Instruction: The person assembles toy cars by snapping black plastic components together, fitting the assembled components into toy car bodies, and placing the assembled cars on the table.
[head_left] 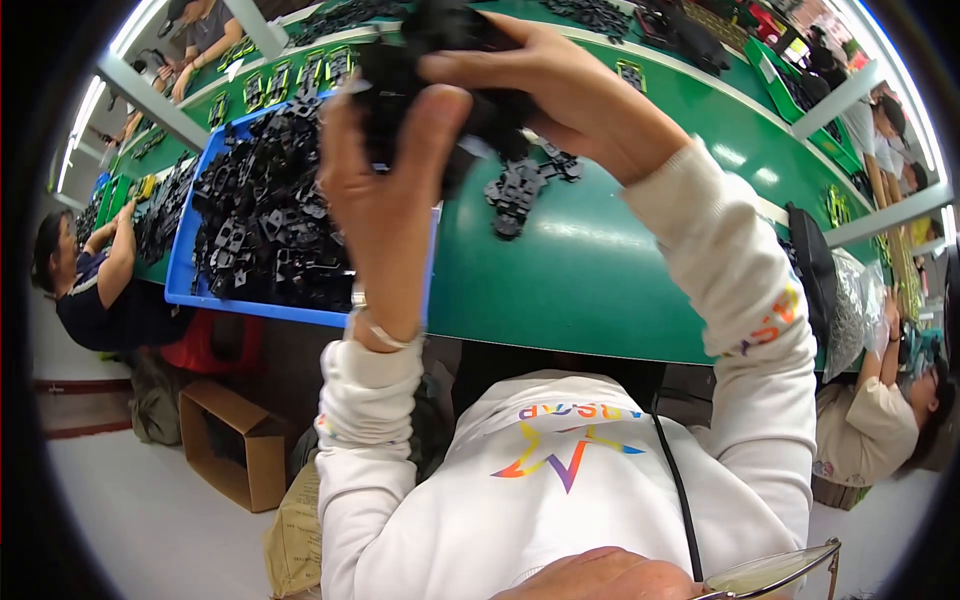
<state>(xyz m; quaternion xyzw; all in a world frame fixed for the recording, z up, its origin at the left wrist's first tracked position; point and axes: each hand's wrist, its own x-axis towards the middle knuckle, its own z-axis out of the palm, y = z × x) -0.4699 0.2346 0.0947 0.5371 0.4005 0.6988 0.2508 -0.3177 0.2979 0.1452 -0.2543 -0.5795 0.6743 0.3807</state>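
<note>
Both my hands are raised close to the camera, over the green table (pixel 570 290). Between them is a dark clump of black plastic parts (pixel 400 90), blurred, so single pieces are hard to make out. My left hand (pixel 390 190) grips it from below, thumb and fingers on either side. From the right, my right hand (pixel 545 85) closes around its upper side, with some fingers hidden. Several black moulded parts (pixel 517 195) lie on the table beneath my right hand. Beside my left forearm stands a blue bin (pixel 260 311) heaped with similar black pieces (pixel 265 215).
Yellow-green frames (pixel 280 82) stand in a row across the table. A green crate (pixel 790 100) is at far right, a black bag (pixel 812 262) and clear plastic bag (pixel 850 310) nearer. Co-workers sit left (pixel 115 290) and right (pixel 870 415). A cardboard box (pixel 235 450) is on the floor.
</note>
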